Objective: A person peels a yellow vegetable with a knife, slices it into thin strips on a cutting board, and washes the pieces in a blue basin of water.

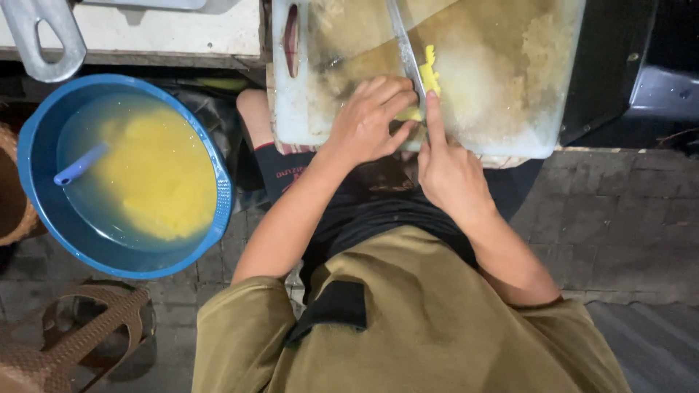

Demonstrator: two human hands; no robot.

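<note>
Yellow chunk (412,114) sits on near edge of cutting board (510,87), pinned under curled fingers of left hand (371,120). Right hand (448,171) closed around knife (404,44), forefinger stretched along blade, crinkle-cut yellow slice (429,71) just beside it. Chunk looks wet, soft, likely slippery: best held by sides, fingertips tucked. Board smeared with pulp. Left of person, blue basin (44,211) holds water, yellow pieces (164,175), blue handle (79,166).

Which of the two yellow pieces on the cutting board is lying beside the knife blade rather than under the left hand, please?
The crinkle-edged yellow piece, lying right of the knife blade above the right hand. The other yellow piece sits under the left hand.
</note>
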